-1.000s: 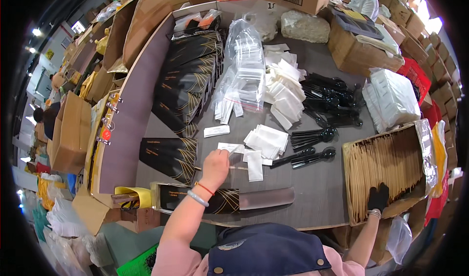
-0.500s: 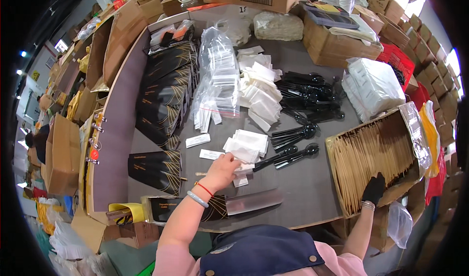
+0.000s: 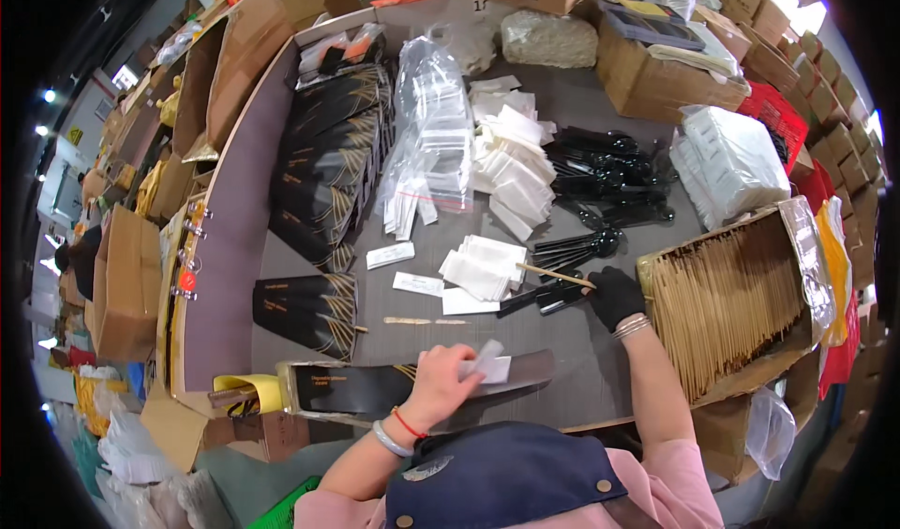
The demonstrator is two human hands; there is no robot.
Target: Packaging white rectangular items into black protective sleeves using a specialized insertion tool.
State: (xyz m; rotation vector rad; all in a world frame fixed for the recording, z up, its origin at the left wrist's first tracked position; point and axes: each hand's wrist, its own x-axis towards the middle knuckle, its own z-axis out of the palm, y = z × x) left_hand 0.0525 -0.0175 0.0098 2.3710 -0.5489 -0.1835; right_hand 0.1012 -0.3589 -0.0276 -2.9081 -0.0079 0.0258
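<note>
My left hand (image 3: 446, 385) pinches white packets (image 3: 494, 371) at the black sleeve (image 3: 349, 390); my gloved right hand (image 3: 616, 298) pinches a wooden stick (image 3: 555, 276) near black spoons (image 3: 596, 244). Step, I judge: gathering pieces. Next move calls for steady alignment.

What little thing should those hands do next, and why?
Perhaps the gloved right hand should bring its wooden stick down toward the shiny grey strip. The left hand holds a white packet at that strip, while the stick is farther up, by the white pile, so bringing them together seems sensible.
</note>
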